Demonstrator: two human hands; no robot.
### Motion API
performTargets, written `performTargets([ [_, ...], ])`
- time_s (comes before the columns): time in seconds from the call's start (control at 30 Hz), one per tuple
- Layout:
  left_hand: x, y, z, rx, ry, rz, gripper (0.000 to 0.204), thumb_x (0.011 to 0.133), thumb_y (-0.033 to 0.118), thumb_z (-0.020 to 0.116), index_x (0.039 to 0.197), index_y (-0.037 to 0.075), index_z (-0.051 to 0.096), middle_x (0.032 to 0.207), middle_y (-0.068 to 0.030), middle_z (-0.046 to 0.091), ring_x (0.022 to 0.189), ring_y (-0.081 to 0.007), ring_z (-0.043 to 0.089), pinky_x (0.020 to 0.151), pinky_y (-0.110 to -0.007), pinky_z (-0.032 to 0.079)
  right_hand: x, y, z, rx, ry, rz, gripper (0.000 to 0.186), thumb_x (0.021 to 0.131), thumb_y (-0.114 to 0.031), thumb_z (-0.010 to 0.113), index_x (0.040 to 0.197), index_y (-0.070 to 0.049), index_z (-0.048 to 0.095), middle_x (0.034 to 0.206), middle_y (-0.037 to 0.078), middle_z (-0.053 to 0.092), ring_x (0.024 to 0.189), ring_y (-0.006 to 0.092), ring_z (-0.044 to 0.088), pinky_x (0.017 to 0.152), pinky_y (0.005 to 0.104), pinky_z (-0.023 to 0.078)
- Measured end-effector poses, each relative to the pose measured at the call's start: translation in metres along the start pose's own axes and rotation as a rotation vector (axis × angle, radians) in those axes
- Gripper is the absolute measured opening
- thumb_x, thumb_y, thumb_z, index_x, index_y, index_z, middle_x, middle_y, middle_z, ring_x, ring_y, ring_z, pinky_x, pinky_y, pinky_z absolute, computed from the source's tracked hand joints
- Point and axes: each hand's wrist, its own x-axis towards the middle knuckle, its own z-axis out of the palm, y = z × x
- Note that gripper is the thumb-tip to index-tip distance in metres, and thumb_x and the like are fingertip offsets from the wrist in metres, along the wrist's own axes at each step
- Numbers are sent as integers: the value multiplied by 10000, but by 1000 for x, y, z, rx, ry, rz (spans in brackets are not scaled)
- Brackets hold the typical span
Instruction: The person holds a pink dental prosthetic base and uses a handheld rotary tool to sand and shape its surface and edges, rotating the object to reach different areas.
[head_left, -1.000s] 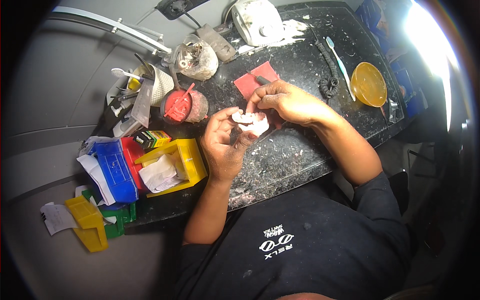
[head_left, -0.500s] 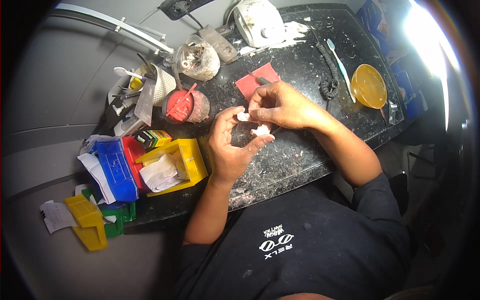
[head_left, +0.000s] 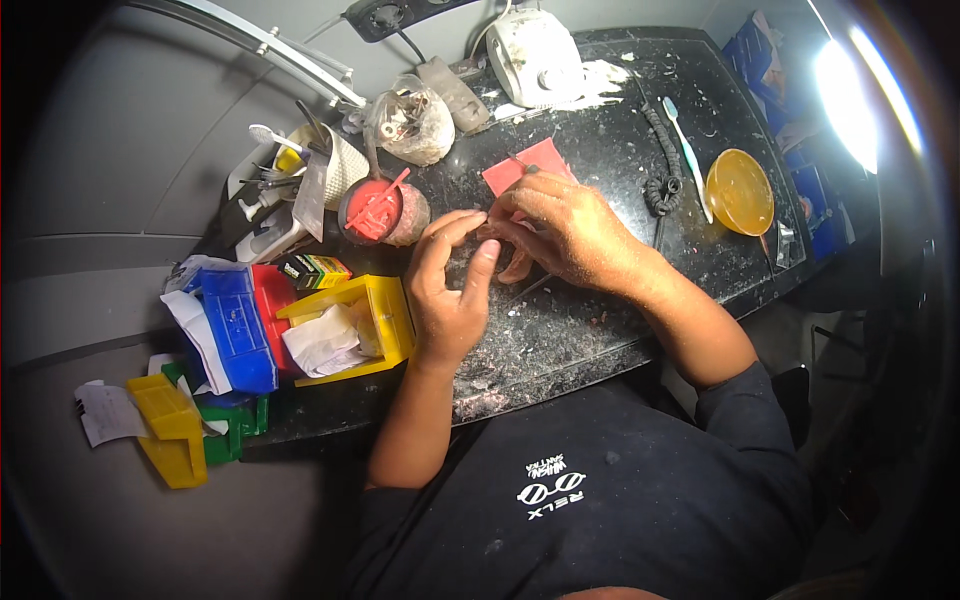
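My left hand (head_left: 447, 290) is at mid-table, forefinger and thumb bent around a small whitish-pink piece (head_left: 490, 229). Against it presses my right hand (head_left: 575, 232), its fingers pinched together on the same piece. Below the right fingers shows a pale pinkish curved piece (head_left: 516, 268), mostly covered by the hand. What exactly these pieces are, the fingers hide. Just beyond the right knuckles lies a flat pink-red sheet (head_left: 540, 157), with a thin dark-handled tool (head_left: 526, 166) on it, partly covered.
Left of the hands stands a pot of red sticks (head_left: 374, 212), beside a bag-lined container (head_left: 412, 125). Yellow (head_left: 385, 315), blue (head_left: 232, 325) and red bins hold papers. On the right lie a toothbrush (head_left: 688, 155), a coiled cord (head_left: 660, 190) and an amber bowl (head_left: 740, 192). A white device (head_left: 535, 60) stands behind.
The view has shifted slightly. My left thumb has drawn back toward the forefinger, and my right hand has turned and come lower over the pale pieces, covering more of them.
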Motion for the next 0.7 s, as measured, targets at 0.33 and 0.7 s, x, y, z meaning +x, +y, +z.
performTargets([
  [0.33,-8,2,7,-595,70,-271,134,976,-27,636,1104,-66,638,988,-113,708,855,-132,689,785,-256,563,-2,1,4,131,-49,60,146,822,-98,766,926,-48,677,875,90,688,863,310,681,919,428,489],
  [0.7,-7,7,2,-623,59,-293,170,964,-38,646,1130,-75,649,1025,-115,704,844,-117,682,761,-240,563,2,-7,1,204,-62,102,89,870,-72,749,920,-19,698,865,88,715,795,257,701,809,365,524],
])
